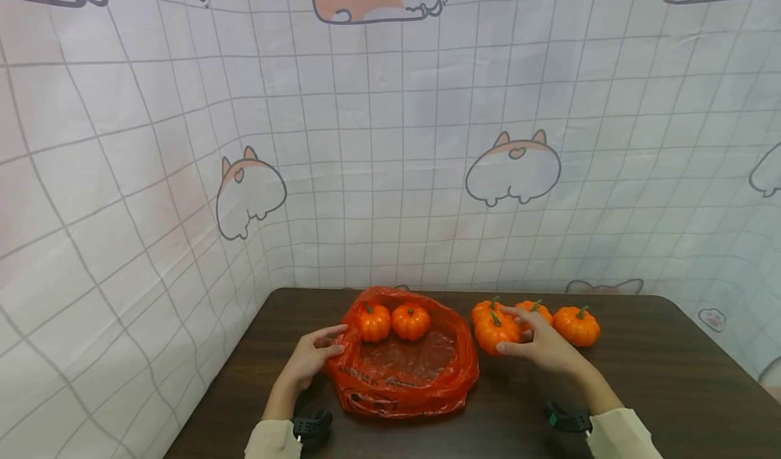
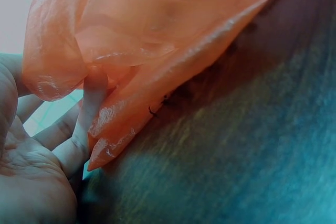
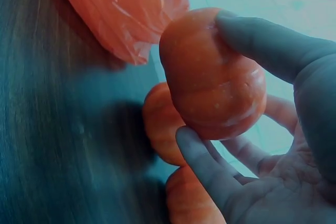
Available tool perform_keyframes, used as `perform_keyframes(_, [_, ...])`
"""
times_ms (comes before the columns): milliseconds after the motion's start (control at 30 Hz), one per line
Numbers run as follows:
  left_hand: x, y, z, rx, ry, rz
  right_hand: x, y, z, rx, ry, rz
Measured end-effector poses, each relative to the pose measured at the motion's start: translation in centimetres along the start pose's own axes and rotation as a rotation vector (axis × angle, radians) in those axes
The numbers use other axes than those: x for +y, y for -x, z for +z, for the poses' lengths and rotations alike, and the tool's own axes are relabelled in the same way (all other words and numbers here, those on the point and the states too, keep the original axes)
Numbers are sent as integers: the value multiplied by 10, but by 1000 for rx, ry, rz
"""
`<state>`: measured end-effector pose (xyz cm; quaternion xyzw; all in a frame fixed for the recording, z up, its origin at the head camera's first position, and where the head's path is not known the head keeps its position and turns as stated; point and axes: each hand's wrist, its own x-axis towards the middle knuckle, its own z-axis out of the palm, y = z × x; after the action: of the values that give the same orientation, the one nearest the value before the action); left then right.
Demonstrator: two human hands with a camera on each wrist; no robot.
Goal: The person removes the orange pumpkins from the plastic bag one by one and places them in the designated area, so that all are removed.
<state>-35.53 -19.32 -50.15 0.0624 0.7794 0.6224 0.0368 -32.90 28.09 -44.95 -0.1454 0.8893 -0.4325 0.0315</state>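
Observation:
A red plastic bag (image 1: pixel 396 394) sits wide open on the table, its rim spread into a ring. Two small orange pumpkins, a left one (image 1: pixel 374 323) and a right one (image 1: pixel 411 322), lie inside against its far side. My left hand (image 1: pixel 305 359) holds the bag's left rim; in the left wrist view, thin film (image 2: pixel 113 114) drapes against the fingers. To the right of the bag, my right hand (image 1: pixel 546 342) grips another small pumpkin (image 1: pixel 495 335) between thumb and fingers. The right wrist view shows this pumpkin (image 3: pixel 210 85) raised off the tabletop, its green stem hidden there.
Three more pumpkins stand on the dark wooden table (image 1: pixel 647 371): one behind the held one (image 1: pixel 481 308), one partly behind my right hand (image 1: pixel 537 307), one farther right (image 1: pixel 576 327). A gridded cloth (image 1: pixel 396 140) with cartoon dogs hangs around the back and left sides.

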Motion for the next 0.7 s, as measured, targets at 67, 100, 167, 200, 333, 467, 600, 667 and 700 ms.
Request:
perform_keyframes(67, [1, 0, 0, 1, 2, -4, 3, -1, -1, -1, 4, -10])
perform_keyframes(100, [1, 0, 0, 1, 2, -5, 4, -1, -1, -2, -2, -16])
perform_keyframes(167, [1, 0, 0, -1, 0, -7, 7, -1, -3, -13, -5, -38])
perform_keyframes(200, [1, 0, 0, -4, -1, -5, 9, -1, -4, -16, -6, -39])
perform_keyframes(333, [0, 0, 0, -6, -2, -4, 14, 1, -9, -26, 3, -33])
perform_keyframes(467, [-2, -1, 1, -1, 4, -6, 20, 2, -14, -41, -5, -25])
perform_keyframes(600, [-3, -2, 2, -1, 10, -5, 23, 4, -17, -57, -32, -20])
perform_keyframes(667, [-3, -2, 2, -3, 11, -2, 25, 5, -18, -60, -32, -24])
perform_keyframes(700, [-3, -2, 1, -3, 11, -1, 26, 5, -19, -61, -28, -29])
